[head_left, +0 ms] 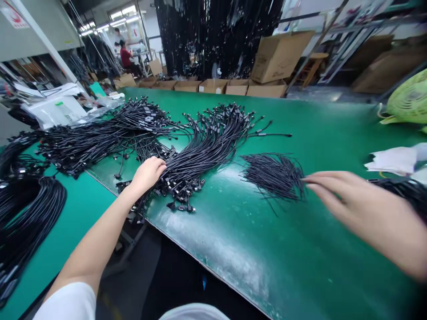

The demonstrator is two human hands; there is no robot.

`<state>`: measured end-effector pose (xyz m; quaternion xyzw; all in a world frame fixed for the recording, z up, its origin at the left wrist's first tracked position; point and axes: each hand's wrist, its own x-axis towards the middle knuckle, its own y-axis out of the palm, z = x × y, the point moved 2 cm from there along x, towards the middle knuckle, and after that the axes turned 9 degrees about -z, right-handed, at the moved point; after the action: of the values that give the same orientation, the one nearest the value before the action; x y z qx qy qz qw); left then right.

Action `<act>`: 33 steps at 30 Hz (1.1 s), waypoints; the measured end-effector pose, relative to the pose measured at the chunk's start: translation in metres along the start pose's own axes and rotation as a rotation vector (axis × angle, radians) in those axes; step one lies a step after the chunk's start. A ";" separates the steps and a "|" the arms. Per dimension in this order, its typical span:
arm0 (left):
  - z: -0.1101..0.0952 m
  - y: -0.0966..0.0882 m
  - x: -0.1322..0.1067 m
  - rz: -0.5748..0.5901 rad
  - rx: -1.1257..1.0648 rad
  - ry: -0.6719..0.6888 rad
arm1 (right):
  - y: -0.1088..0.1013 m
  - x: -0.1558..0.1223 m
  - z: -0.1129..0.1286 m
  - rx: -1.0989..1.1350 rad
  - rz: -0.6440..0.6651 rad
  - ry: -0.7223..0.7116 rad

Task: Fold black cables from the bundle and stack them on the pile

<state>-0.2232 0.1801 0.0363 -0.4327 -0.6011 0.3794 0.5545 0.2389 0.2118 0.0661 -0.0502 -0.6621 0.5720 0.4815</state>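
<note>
- Your left hand (148, 173) rests on the near end of the fan of black cables (203, 146). Its fingers are curled down into the strands and grasp a few of them close to the table's near edge.
- Your right hand (350, 200) is spread flat with the fingers straight and holds nothing. The fingertips just touch the edge of the pile of thin black ties (271, 175).
- Going by how things lie, little of this fan is dealt with. The cables are loose and splayed, and none of them shows a tie.
- A second loose heap of cables (100, 138) lies further left on the green table (300, 249). Gathered cable loops (26, 209) sit at your far left, so some work looks done.
- The cables are thin, black and limp, with small plug ends at both tips that catch on each other.
</note>
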 end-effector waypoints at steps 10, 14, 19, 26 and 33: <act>-0.009 0.006 -0.022 -0.166 0.067 0.112 | 0.161 0.161 0.117 -0.192 0.256 -0.370; -0.004 0.010 -0.034 -0.184 -0.011 0.133 | 0.173 0.182 0.119 -0.248 0.258 -0.436; -0.010 0.002 -0.041 -0.290 -0.027 0.111 | 0.100 0.178 0.127 -0.305 -0.150 -0.574; -0.027 -0.068 -0.040 -0.501 -0.124 0.140 | -0.031 0.173 0.150 -0.464 -0.459 -0.382; 0.038 -0.134 -0.080 -0.168 -0.808 -0.323 | -0.065 0.148 0.050 -0.390 -0.220 0.028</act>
<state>-0.2738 0.0602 0.1305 -0.4996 -0.8131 0.1303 0.2689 0.1571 0.2459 0.2108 -0.0779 -0.7550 0.3764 0.5312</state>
